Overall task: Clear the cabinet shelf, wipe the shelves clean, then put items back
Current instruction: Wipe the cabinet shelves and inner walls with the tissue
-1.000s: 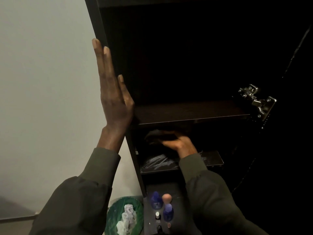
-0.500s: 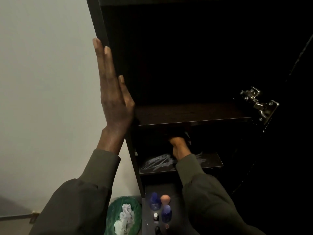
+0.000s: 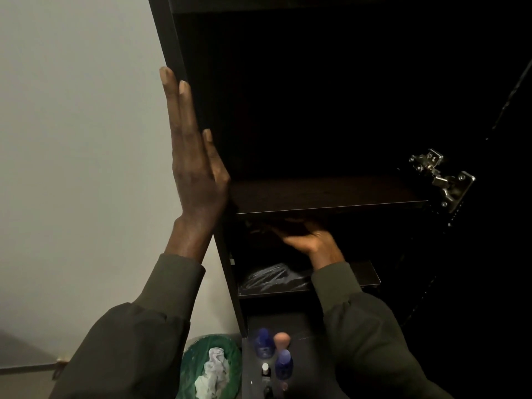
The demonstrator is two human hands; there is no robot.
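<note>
Since half a second ago, the right hand (image 3: 309,239) has swept leftward under the dark wooden cabinet shelf (image 3: 325,197), fingers stretched toward a dark cloth-like thing I cannot make out; whether they clamp it I cannot tell. At the cabinet's left edge, the left hand (image 3: 195,168) presses flat, fingers straight and together. Below lie crinkled clear plastic (image 3: 273,279) and two blue bottles (image 3: 283,364).

Left hand (image 3: 195,168) flat against cabinet side (image 3: 172,38); right hand (image 3: 309,240) under shelf (image 3: 331,197).
</note>
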